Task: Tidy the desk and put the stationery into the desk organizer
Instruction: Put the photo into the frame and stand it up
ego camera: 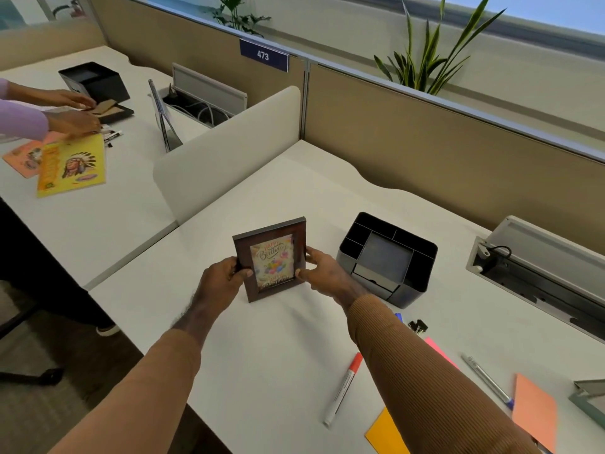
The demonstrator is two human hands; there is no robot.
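A dark brown picture frame (271, 231) with a birthday card in it stands upright on the white desk (294, 191). My left hand (222, 281) grips its left edge and my right hand (322, 268) grips its right edge. Right of the frame sits the grey desk organizer (388, 257), its compartments bare. Near the front lie a red-capped marker (343, 388), a silver pen (487, 380), black binder clips (418, 326) and a blue pen tip (398, 317) partly hidden by my right sleeve.
Orange (535, 411), yellow (386, 434) and pink (438, 350) papers lie at the front right. A cable tray (537, 273) is open at the right. A low white divider (226, 149) separates the neighbouring desk, where another person's hands (73, 113) handle cards.
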